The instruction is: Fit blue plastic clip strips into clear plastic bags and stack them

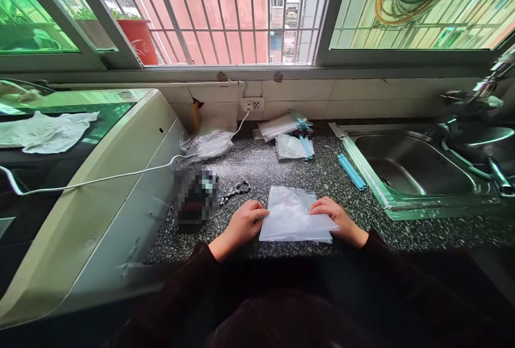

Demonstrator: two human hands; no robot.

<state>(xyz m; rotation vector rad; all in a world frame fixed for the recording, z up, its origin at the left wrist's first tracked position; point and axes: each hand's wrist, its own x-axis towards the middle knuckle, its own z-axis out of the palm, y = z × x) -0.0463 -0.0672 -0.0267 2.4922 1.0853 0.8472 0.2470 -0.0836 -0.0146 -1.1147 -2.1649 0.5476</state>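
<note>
A translucent whitish plastic bag (293, 219), lying flat and looking folded or layered, rests at the counter's front edge. My left hand (246, 219) pinches its left edge, fingers closed. On the opposite side my right hand (336, 216) has its fingers over the top and closed on the right edge, where a flap sticks out. Farther back lie more clear plastic bags (287, 146) with blue strips (306, 146) on them. Two or so blue strips (351, 171) lie to the right, beside the sink.
A beaded strap (235, 192) and a blurred-out dark object (195, 196) lie left of my left hand. Crumpled clear plastic (207, 144) sits behind them. A white cable (120, 174) runs across to the wall socket (252, 104). The steel sink (386, 203) is at right.
</note>
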